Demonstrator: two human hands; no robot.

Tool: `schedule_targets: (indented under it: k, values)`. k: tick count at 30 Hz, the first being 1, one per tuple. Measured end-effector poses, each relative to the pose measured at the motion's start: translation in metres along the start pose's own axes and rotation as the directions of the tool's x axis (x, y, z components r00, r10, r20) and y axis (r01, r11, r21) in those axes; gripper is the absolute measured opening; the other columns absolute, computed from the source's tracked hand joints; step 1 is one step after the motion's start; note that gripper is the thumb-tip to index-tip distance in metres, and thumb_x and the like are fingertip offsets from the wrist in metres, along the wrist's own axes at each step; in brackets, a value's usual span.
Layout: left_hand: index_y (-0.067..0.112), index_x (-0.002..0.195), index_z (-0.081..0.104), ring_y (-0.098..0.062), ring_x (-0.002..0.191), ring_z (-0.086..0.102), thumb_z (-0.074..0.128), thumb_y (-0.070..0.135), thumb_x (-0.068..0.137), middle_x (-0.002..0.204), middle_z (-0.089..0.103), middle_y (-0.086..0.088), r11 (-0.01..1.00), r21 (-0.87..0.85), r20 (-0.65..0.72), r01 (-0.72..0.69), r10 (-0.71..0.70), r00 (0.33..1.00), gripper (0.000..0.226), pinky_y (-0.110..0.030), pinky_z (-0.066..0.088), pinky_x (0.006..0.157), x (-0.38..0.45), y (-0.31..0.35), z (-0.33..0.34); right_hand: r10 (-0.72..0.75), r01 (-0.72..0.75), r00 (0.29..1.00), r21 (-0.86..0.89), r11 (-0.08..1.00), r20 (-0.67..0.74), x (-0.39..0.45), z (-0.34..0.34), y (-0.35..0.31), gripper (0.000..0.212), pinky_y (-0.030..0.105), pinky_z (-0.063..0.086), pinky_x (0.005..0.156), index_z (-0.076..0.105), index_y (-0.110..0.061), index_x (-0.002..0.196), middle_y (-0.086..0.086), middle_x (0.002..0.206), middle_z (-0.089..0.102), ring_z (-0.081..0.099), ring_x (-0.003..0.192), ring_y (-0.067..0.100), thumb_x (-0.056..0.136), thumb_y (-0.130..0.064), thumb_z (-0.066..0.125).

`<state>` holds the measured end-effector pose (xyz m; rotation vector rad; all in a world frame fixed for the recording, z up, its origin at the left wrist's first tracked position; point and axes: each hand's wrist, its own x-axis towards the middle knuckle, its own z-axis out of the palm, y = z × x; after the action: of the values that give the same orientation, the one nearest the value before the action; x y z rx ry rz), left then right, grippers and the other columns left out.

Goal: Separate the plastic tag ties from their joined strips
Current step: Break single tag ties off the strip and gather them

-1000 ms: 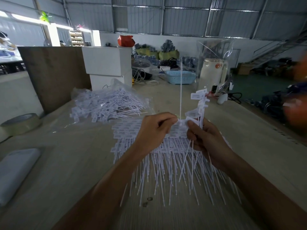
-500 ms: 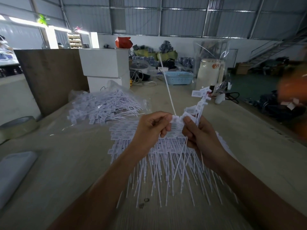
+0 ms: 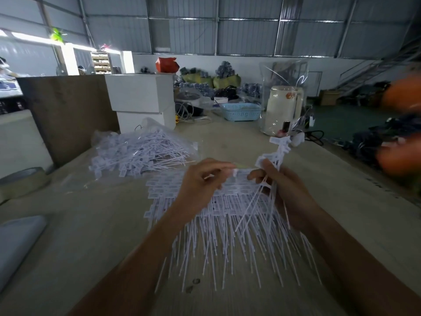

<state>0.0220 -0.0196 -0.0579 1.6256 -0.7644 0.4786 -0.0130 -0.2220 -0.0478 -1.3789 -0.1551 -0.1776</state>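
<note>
A: Two heaps of white tag ties on the worktop (image 3: 95,226), as far as I can count. Far left there is a roll of tape (image 3: 21,181) and, nearer the edge, a pale grey pad (image 3: 16,242). Then a loose pile of ties (image 3: 139,153) lying on a clear plastic bag, well back on the left.

B: And the middle?

A: A big spread of joined strips (image 3: 218,224) lies flat under both hands, tag heads away from the person, thin tails fanning toward the near edge.

B: What is the left hand (image 3: 200,183) doing?

A: Fingers curled, thumb and forefinger pinched together around a single tie (image 3: 234,171). The tip of it is blurred, so I can only make out a small white head at the fingertips.

B: The right hand (image 3: 287,192)?

A: It grips one joined strip (image 3: 276,153) held upright above the spread. The strip's tag heads climb in a staggered row up and away from the hand, and several tails hang down across the palm and wrist. The two hands are close, the single tie's head just beside the held strip; I cannot tell whether they touch.

B: Behind them?

A: White foam blocks (image 3: 141,92) stacked at the back left, a blue basket (image 3: 241,111) further right, then a cream jug (image 3: 282,108) inside a clear bag.
</note>
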Motion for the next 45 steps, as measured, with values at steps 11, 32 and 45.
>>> schedule_targets:
  k: [11, 32, 45]
  values:
    - [0.014, 0.099, 0.076, -0.012, 0.073, 0.072, 0.073, 0.009, 0.088, 0.086, 0.075, 0.002, 0.992, 0.095, -0.089, 0.082, -0.073, 0.993, 0.013, -0.039, 0.060, 0.070, -0.003, 0.007, 0.013, -0.005, -0.008, 0.997, 0.172, 0.985, 0.076, 0.001, 0.010, 0.016, 0.036, 0.042, 0.060, 0.074, 0.058, -0.008, 0.117, 0.016, 0.106, 0.073, 0.073, 0.097, 0.036, 0.093, -0.036, 0.060]
    - [0.037, 0.154, 0.018, -0.013, 0.145, 0.030, 0.072, 0.062, 0.075, 0.161, 0.016, 0.008, 1.000, 0.005, 0.070, 0.031, -0.031, 0.997, 0.099, -0.049, 0.047, 0.104, 0.007, 0.036, 0.015, 0.156, -0.254, 0.862, 0.144, 0.957, 0.483, -0.024, 0.041, 0.011, 0.044, 0.021, 0.024, 0.045, 0.057, -0.005, 0.116, 0.000, 0.062, 0.034, 0.019, 0.050, 0.010, 0.093, -0.042, 0.053]
    - [0.031, 0.138, 0.049, -0.006, 0.114, 0.059, 0.065, 0.058, 0.080, 0.132, 0.054, 0.008, 0.995, 0.098, -0.065, 0.007, -0.001, 0.998, 0.066, -0.030, 0.056, 0.087, 0.015, 0.043, 0.003, 0.063, 0.017, 0.772, -0.119, 0.993, 0.633, -0.031, 0.040, 0.001, 0.014, 0.026, 0.026, 0.048, 0.065, -0.023, 0.089, 0.004, 0.063, 0.026, 0.024, 0.049, 0.012, 0.094, -0.010, 0.067]
